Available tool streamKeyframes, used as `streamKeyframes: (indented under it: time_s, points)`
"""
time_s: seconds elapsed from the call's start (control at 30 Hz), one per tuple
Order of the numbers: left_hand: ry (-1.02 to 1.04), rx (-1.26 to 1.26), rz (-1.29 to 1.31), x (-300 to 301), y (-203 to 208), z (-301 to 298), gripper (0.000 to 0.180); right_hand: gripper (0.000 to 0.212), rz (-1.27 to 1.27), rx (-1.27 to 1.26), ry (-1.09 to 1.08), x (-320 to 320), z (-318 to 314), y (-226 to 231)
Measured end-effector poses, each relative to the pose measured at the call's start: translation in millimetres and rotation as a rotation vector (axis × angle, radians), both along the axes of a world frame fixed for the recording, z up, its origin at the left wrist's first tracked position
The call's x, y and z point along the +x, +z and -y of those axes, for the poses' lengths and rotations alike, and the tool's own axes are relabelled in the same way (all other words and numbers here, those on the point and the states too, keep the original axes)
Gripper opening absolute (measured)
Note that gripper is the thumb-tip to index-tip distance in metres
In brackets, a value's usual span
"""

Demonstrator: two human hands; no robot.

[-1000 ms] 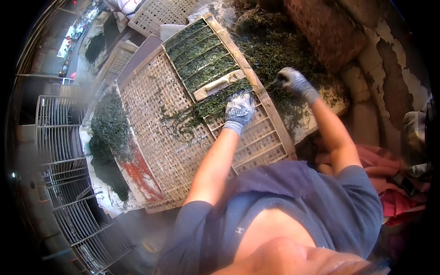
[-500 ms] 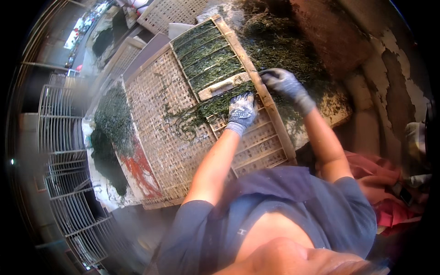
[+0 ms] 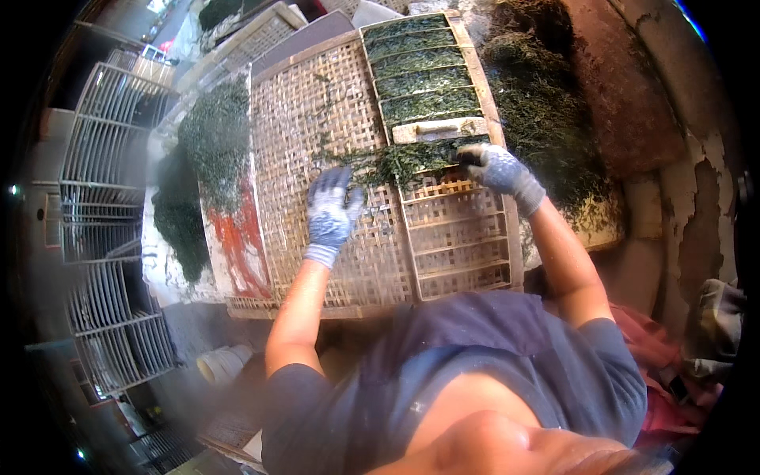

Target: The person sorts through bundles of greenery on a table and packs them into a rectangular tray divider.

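Observation:
My left hand (image 3: 331,210), in a grey-white knit glove, is over the woven bamboo mat (image 3: 293,134) with its fingers spread and nothing in them. To its right, loose dark green shreds (image 3: 404,165) trail from the mat into a slatted wooden frame (image 3: 511,229). My right hand (image 3: 504,176), gloved alike, bends its fingers down at the frame's right side, beside those shreds; what lies under the fingertips is hidden. A pale wooden block with a raised grip (image 3: 440,129) lies across the frame just above. Beyond it, the frame's far sections are filled with flattened green shreds (image 3: 427,71).
A dark green heap (image 3: 546,103) lies right of the frame. More green piles (image 3: 214,134) sit on a pale sheet to the left, near a red-stained patch (image 3: 240,249). Slatted racks (image 3: 111,214) stand at the far left. Reddish cloth (image 3: 649,340) hangs at the lower right.
My left hand has left the shreds in the frame and moved left onto the mat, opening out. My right hand has come from over the right-hand heap to the frame. The view has turned.

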State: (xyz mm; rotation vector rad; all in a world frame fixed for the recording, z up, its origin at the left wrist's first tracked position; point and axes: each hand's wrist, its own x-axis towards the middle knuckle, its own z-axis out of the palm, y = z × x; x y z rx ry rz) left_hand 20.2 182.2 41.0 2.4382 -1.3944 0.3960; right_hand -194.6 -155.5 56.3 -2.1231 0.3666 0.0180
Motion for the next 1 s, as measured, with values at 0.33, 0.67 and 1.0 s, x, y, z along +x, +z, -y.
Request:
streamKeyframes:
  time_s: [0.33,0.67,1.0]
  points:
    - [0.342,-0.443,-0.792,-7.2,-4.4,87.6,0.018,0.051,0.266,0.576,0.2,78.7,-36.8,-33.2]
    - [-0.482,-0.28,-0.018,-105.7,-17.5,86.3,0.028,0.04,0.2,-0.087,0.449,122.9,-54.4,-14.0]
    - [0.085,-0.017,-0.591,-99.0,-94.7,139.9,0.048,0.049,-0.328,-0.839,0.672,182.8,-119.5,6.6]
